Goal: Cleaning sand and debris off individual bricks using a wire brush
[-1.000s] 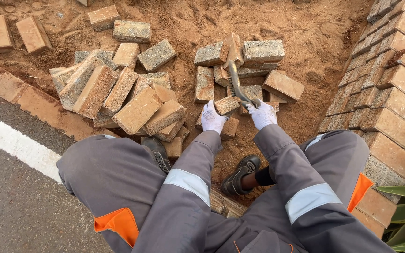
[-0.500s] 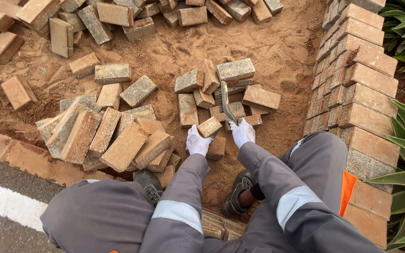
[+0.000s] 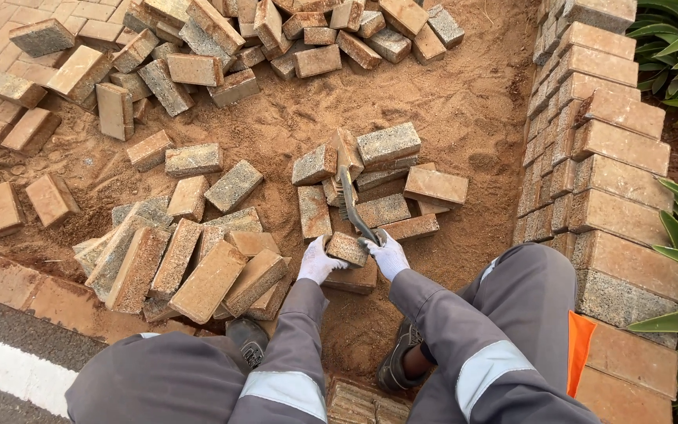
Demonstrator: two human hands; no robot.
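Right hand, white-gloved, gripped brush handle; bristles lay against far brick stack. Left hand clasped small paver at near edge; fingers under it hidden. Sand bed spread beyond, brick wall cut off right. Versus half-second earlier: view had tilted farther up, hands unchanged.

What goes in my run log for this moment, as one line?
left hand: on brick | right hand: gripping wire brush | sand bed
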